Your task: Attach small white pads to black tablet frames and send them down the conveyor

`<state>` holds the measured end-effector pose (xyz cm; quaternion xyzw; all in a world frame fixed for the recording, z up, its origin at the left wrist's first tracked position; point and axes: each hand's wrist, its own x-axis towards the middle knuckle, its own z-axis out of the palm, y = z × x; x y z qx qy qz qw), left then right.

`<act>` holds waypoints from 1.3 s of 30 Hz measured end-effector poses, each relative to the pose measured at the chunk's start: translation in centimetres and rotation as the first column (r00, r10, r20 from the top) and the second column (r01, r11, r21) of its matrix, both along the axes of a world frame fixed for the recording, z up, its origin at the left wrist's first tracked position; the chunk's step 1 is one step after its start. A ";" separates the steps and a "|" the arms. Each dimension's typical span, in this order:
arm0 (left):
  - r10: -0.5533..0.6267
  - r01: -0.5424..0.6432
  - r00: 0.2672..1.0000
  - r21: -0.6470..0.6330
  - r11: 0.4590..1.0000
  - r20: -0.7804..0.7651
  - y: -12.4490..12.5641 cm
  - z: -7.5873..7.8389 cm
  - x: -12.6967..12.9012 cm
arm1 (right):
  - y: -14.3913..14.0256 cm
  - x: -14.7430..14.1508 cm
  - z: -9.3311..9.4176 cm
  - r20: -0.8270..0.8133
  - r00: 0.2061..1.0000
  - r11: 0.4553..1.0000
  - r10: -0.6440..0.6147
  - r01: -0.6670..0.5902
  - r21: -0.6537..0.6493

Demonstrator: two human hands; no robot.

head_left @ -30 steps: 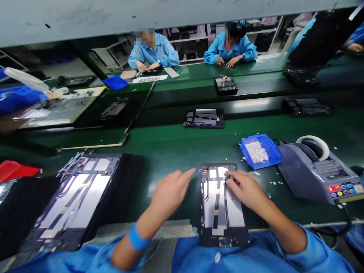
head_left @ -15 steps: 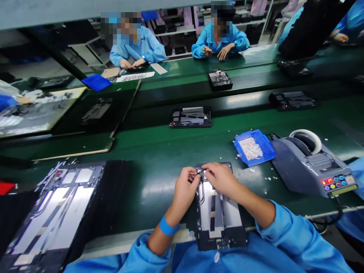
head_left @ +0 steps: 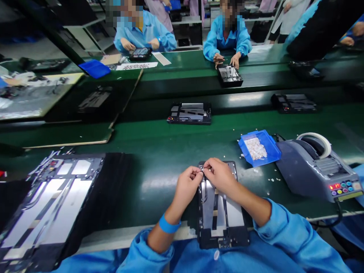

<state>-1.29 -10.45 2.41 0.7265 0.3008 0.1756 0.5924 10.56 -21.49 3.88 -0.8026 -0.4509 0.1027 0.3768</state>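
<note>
Right now the open tablet back [head_left: 220, 212] is lying flat at the near edge of the green bench [head_left: 159, 151], just in front of the person, with its bottom end hanging a little over that edge. Its long side is running straight away from the person, toward the far edge. Both hands are meeting over its far end, at the far left corner. The left hand [head_left: 186, 185] is pinching with finger and thumb, and the right hand [head_left: 218, 176] is pinching too, and their fingertips are touching around something very small and dark. It is too tiny to tell what it is. The right hand is lying across the tablet back, so it is nearer to it; the left hand is coming in from the left side, over the bare bench. Off to the right, near the hands, a little blue tray [head_left: 260, 148] of small white bits is sitting, and white crumbs are lying around it. Just beside the tray, toward the right edge, a grey tape machine [head_left: 315, 170] is standing with a roll on top. To the left, a much bigger open panel [head_left: 54, 201] is lying on a black mat. Farther out, another open device [head_left: 190, 113] is sitting on the belt, and two people in blue coats are working at the far bench.
</note>
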 end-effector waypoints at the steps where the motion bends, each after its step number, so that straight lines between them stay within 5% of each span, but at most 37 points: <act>1: 0.003 -0.003 1.000 0.019 1.000 -0.004 0.0 -0.1 0.0 | -0.1 -0.3 -0.3 0.074 0.997 1.000 -0.008 0.007 0.004; 4: 0.014 -0.012 1.000 0.142 0.990 -0.013 -0.1 -0.4 -0.2 | -0.4 -0.7 -0.9 0.205 0.978 0.999 0.031 -0.032 0.003; 9: -0.047 0.035 0.999 0.379 0.925 0.024 -0.1 -0.2 -0.7 | -0.8 0.1 -0.6 0.112 0.987 0.993 0.117 -0.115 -0.022; 15: -0.134 0.106 0.990 0.439 0.892 0.033 -0.1 0.3 -0.9 | 0.2 -0.3 -0.2 0.132 0.990 0.995 0.051 -0.039 -0.089; 18: -0.104 0.088 0.994 0.373 0.924 0.022 0.1 0.1 -0.8 | -0.2 0.2 0.4 0.149 0.989 0.997 0.001 0.010 -0.073; 21: -0.041 0.037 0.999 0.148 0.988 0.025 0.4 -0.2 -0.7 | -3.2 3.6 2.0 0.184 0.967 0.984 -0.175 0.180 -0.011; 22: -0.029 0.027 0.999 0.054 0.998 0.035 0.5 -0.4 -0.6 | -4.7 5.3 2.7 0.209 0.935 0.956 -0.285 0.292 -0.004; 24: -0.008 0.014 0.998 -0.098 0.995 0.063 0.5 -0.7 -0.4 | -7.5 8.5 4.0 0.318 0.782 0.818 -0.537 0.574 -0.030; 26: 0.015 -0.003 0.997 -0.162 0.987 0.071 0.5 -0.9 -0.1 | -9.1 9.9 4.8 0.419 0.688 0.738 -0.593 0.673 -0.061; 28: 0.035 -0.023 0.997 -0.188 0.982 0.062 0.4 -1.1 0.1 | -9.0 8.7 4.7 0.421 0.785 0.849 -0.454 0.524 -0.061; 30: 0.048 -0.037 0.997 -0.204 0.978 0.054 0.3 -1.1 0.2 | -7.2 5.5 3.7 0.347 0.920 0.978 -0.183 0.207 -0.031; 33: 0.060 -0.047 0.997 -0.197 0.979 0.058 0.2 -1.1 0.1 | -3.7 0.3 1.6 0.278 0.960 0.999 0.037 -0.028 -0.036; 39: 0.067 -0.063 0.996 -0.073 0.995 0.063 -0.3 -0.5 -0.2 | -1.2 -1.5 0.0 0.290 0.957 0.993 0.022 0.014 -0.121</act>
